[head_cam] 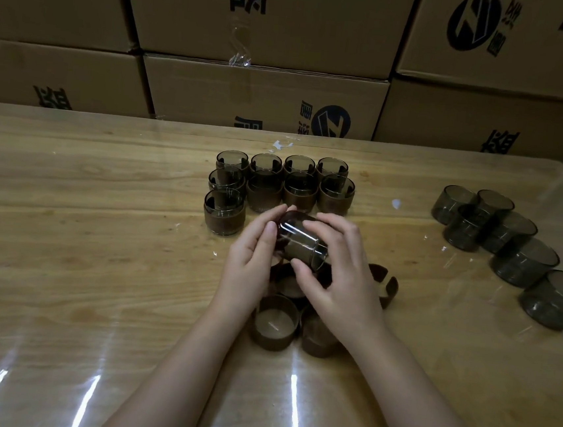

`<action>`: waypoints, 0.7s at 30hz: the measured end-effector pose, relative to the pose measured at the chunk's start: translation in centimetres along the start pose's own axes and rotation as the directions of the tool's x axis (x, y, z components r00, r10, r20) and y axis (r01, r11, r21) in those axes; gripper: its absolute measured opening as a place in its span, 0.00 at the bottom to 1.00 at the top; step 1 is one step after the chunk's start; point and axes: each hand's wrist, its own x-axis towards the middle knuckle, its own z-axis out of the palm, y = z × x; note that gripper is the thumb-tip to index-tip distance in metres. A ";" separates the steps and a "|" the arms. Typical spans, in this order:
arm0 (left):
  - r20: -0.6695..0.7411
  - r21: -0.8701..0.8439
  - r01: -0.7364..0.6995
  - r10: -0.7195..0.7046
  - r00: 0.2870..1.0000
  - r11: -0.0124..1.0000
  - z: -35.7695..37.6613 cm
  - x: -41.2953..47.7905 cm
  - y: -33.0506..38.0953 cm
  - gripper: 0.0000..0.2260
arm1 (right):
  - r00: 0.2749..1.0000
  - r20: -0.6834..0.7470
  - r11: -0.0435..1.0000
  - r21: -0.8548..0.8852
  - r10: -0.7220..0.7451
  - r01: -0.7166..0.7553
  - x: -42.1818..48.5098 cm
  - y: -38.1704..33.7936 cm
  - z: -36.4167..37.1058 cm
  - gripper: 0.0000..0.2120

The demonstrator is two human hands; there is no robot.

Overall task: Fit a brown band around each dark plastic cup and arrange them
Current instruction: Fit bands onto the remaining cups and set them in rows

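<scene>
A dark plastic cup [299, 241] lies on its side in the air between both hands, with a brown band around its far end. My left hand [251, 262] grips it from the left and my right hand [340, 270] curls over it from the right. Beyond the hands stand several banded cups [265, 191] in neat rows. Loose brown bands [274, 323] lie on the table under my wrists, partly hidden. Several bare dark cups [523, 260] stand in a cluster at the right.
The wooden table [82, 228] is covered with a shiny clear film. Stacked cardboard boxes [263, 98] form a wall along its far edge. One open brown band [386, 285] curls just right of my right hand.
</scene>
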 end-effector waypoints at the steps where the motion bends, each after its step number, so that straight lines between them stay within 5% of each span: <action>1: 0.028 0.000 0.007 -0.007 1.000 1.000 0.1 -0.1 0.1 0.13 | 1.000 0.015 1.000 0.022 -0.001 0.001 -0.1 -0.1 0.1 0.22; 8: 0.127 0.076 0.021 -0.030 0.991 0.997 0.4 -0.3 0.8 0.12 | 0.998 0.056 0.992 0.125 0.006 -0.013 -0.1 -0.6 0.0 0.21; 12: 0.112 0.167 -0.095 0.076 0.991 0.981 1.1 -0.8 1.2 0.11 | 1.000 0.000 0.986 0.167 0.027 -0.027 -0.3 -0.9 -0.1 0.18; 17: 0.158 0.336 -0.285 0.245 0.957 0.898 1.6 -1.3 1.3 0.13 | 0.984 -0.034 0.913 0.379 0.177 -0.152 -0.2 -1.7 0.1 0.11; 21: 0.234 0.442 -0.350 0.270 0.934 0.826 0.8 -1.3 1.3 0.14 | 0.939 0.089 0.802 0.497 0.334 -0.332 -0.1 -2.1 0.6 0.12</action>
